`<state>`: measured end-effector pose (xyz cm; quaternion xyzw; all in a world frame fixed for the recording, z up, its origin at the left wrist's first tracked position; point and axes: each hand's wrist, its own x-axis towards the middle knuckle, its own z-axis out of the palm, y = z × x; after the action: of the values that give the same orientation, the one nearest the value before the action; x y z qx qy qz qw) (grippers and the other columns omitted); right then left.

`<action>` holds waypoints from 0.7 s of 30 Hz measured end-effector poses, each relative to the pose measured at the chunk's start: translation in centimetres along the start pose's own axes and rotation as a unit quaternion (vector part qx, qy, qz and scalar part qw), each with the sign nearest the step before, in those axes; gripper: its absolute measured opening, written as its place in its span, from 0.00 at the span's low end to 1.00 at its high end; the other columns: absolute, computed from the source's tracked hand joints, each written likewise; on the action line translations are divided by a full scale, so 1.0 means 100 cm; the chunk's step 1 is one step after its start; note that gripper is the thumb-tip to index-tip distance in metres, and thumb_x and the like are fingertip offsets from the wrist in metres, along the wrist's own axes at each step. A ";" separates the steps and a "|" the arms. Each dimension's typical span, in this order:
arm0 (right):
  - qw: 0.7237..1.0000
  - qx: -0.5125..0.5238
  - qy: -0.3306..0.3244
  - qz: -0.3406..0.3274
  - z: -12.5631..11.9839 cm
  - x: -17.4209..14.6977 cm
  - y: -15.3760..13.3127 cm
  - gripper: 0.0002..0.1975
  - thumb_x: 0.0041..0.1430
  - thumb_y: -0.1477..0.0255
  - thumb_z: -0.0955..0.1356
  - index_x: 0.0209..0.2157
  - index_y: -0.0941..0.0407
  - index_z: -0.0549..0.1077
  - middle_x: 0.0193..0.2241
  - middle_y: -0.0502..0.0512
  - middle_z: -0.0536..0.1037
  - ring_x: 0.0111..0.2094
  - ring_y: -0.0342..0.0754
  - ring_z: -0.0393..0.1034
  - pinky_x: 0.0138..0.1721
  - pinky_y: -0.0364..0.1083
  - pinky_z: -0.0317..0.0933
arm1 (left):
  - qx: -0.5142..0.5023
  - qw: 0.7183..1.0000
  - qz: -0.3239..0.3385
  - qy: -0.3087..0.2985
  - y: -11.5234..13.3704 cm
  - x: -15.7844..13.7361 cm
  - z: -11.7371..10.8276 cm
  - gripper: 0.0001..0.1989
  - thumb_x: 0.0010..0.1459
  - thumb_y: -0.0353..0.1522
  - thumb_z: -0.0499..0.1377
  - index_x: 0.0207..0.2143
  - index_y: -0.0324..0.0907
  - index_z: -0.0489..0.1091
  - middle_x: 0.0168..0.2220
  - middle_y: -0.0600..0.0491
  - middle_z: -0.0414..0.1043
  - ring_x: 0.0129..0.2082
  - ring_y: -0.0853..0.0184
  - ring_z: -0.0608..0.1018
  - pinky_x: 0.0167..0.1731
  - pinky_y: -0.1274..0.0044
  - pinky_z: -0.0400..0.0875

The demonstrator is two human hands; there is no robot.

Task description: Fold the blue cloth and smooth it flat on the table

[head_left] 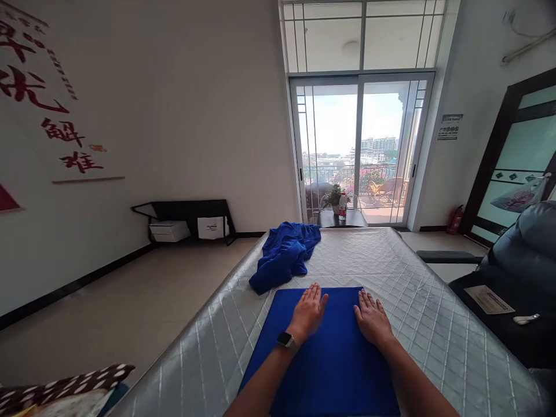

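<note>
1. Pale quilted mattress (pixel 456 324): it fills the middle of the scene, running from near to far
2. Dark armchair (pixel 530 255): to the right of the mattress, with a brown printed sheet (pixel 489 299) on its seat
3. Flat blue cloth (pixel 334 365): spread smooth on the near part of the mattress, its far edge straight
4. Crumpled blue cloth (pixel 284 255): heaped on the mattress farther off, beyond the flat one and to its left
5. Right hand (pixel 372 317): palm down across the flat cloth's far right corner, fingers extended and slightly apart, gripping nothing
6. Left hand (pixel 309 313): palm down over its far left part, fingers straight, gripping nothing
7. Dark-faced watch (pixel 285 339): on the left wrist
</note>
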<state>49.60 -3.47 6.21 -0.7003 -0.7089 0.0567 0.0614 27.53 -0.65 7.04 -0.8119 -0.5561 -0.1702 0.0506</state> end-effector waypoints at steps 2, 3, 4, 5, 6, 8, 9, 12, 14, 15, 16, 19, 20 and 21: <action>1.000 -0.012 0.000 -0.009 0.001 -0.001 0.002 0.32 0.68 0.64 0.48 0.69 0.62 0.42 0.70 0.56 0.42 0.70 0.50 0.34 0.67 0.54 0.30 | -0.032 0.997 0.073 0.000 0.045 0.007 0.012 0.32 0.71 0.45 0.35 0.65 0.35 0.57 0.66 0.42 0.58 0.67 0.61 0.58 0.64 0.66 0.56; 1.000 -0.022 -0.001 -0.014 0.001 -0.001 0.003 0.31 0.67 0.66 0.49 0.69 0.62 0.43 0.70 0.56 0.42 0.70 0.50 0.34 0.67 0.54 0.30 | -0.052 0.993 0.102 -0.001 0.064 0.009 0.018 0.32 0.71 0.45 0.35 0.66 0.36 0.56 0.66 0.42 0.57 0.67 0.60 0.57 0.64 0.65 0.55; 0.999 -0.032 -0.002 -0.020 0.002 -0.002 0.004 0.31 0.67 0.68 0.50 0.69 0.62 0.43 0.70 0.55 0.42 0.70 0.50 0.34 0.67 0.53 0.30 | -0.069 0.990 0.119 -0.007 0.080 0.012 0.024 0.32 0.70 0.45 0.34 0.66 0.36 0.55 0.67 0.42 0.56 0.67 0.60 0.56 0.64 0.64 0.55; 0.999 -0.040 -0.004 -0.026 0.002 -0.002 0.005 0.31 0.66 0.70 0.51 0.69 0.61 0.44 0.70 0.55 0.41 0.70 0.50 0.33 0.67 0.53 0.31 | -0.083 0.989 0.125 -0.017 0.092 0.014 0.029 0.32 0.70 0.45 0.34 0.67 0.35 0.54 0.67 0.42 0.55 0.68 0.59 0.56 0.64 0.63 0.55; 0.998 -0.045 -0.006 -0.031 0.002 -0.002 0.005 0.31 0.66 0.71 0.51 0.69 0.60 0.45 0.70 0.54 0.41 0.70 0.50 0.33 0.67 0.53 0.31 | -0.092 0.988 0.119 -0.029 0.099 0.015 0.033 0.33 0.70 0.45 0.33 0.67 0.35 0.53 0.67 0.42 0.55 0.68 0.59 0.55 0.64 0.63 0.54; 0.999 -0.044 -0.003 -0.030 0.002 -0.002 0.005 0.31 0.66 0.70 0.51 0.69 0.60 0.45 0.70 0.54 0.41 0.70 0.50 0.34 0.67 0.53 0.31 | -0.096 0.990 0.095 -0.050 0.098 0.015 0.036 0.34 0.70 0.46 0.32 0.67 0.35 0.52 0.67 0.42 0.54 0.68 0.59 0.54 0.65 0.62 0.53; 0.999 -0.038 -0.001 -0.026 0.002 -0.002 0.004 0.31 0.67 0.68 0.50 0.69 0.60 0.45 0.70 0.55 0.42 0.70 0.50 0.34 0.67 0.53 0.31 | -0.093 0.991 0.082 -0.056 0.092 0.015 0.036 0.34 0.70 0.46 0.32 0.67 0.35 0.52 0.68 0.42 0.53 0.68 0.59 0.53 0.65 0.62 0.51; 1.000 -0.018 0.004 -0.005 0.001 0.000 0.001 0.32 0.68 0.64 0.48 0.69 0.63 0.44 0.69 0.57 0.44 0.70 0.50 0.36 0.67 0.54 0.31 | -0.072 0.994 0.042 -0.066 0.054 0.010 0.029 0.35 0.69 0.47 0.32 0.68 0.35 0.51 0.68 0.44 0.51 0.69 0.59 0.51 0.66 0.62 0.49; 1.000 -0.011 0.004 0.000 0.000 0.000 0.000 0.33 0.68 0.62 0.48 0.69 0.62 0.44 0.69 0.56 0.44 0.69 0.50 0.36 0.67 0.54 0.30 | -0.054 0.996 0.007 -0.073 0.020 0.004 0.022 0.37 0.69 0.49 0.32 0.68 0.34 0.51 0.68 0.44 0.51 0.69 0.59 0.51 0.66 0.63 0.48; 1.000 -0.009 0.003 0.001 0.000 0.001 -0.001 0.33 0.68 0.62 0.48 0.69 0.62 0.43 0.69 0.56 0.44 0.70 0.50 0.36 0.67 0.53 0.30 | -0.044 0.996 -0.009 -0.075 0.002 0.000 0.018 0.38 0.68 0.50 0.32 0.68 0.33 0.51 0.68 0.44 0.51 0.69 0.59 0.51 0.66 0.63 0.48; 1.000 -0.007 0.003 0.002 -0.001 0.001 -0.001 0.33 0.68 0.62 0.48 0.69 0.62 0.43 0.69 0.56 0.44 0.70 0.49 0.36 0.67 0.53 0.29 | -0.033 0.996 -0.024 -0.075 -0.016 -0.005 0.016 0.39 0.68 0.51 0.32 0.68 0.33 0.51 0.68 0.43 0.51 0.69 0.58 0.51 0.66 0.63 0.48; 1.000 -0.008 0.003 0.000 -0.001 0.000 -0.001 0.33 0.67 0.63 0.48 0.69 0.62 0.44 0.69 0.55 0.43 0.70 0.49 0.35 0.67 0.53 0.29 | 0.000 0.996 -0.065 -0.066 -0.067 -0.019 0.011 0.40 0.67 0.53 0.32 0.68 0.33 0.51 0.68 0.43 0.51 0.69 0.58 0.52 0.66 0.63 0.49; 1.000 -0.010 0.004 -0.001 -0.001 0.000 -0.001 0.33 0.67 0.63 0.48 0.69 0.63 0.44 0.69 0.56 0.43 0.70 0.49 0.35 0.67 0.53 0.29 | 0.009 0.995 -0.076 -0.063 -0.081 -0.023 0.011 0.40 0.67 0.52 0.33 0.68 0.33 0.51 0.68 0.42 0.50 0.68 0.58 0.53 0.66 0.63 0.49; 1.000 -0.013 0.005 -0.002 -0.001 0.000 -0.001 0.33 0.67 0.63 0.48 0.69 0.63 0.44 0.70 0.56 0.43 0.70 0.49 0.35 0.67 0.53 0.29 | 0.016 0.994 -0.085 -0.060 -0.092 -0.027 0.012 0.40 0.67 0.52 0.33 0.68 0.32 0.51 0.68 0.42 0.50 0.68 0.58 0.53 0.66 0.63 0.49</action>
<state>49.52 -3.49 6.30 -0.7002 -0.7104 0.0438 0.0558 18.44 0.74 4.06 -0.7695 -0.6279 -0.1158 0.0158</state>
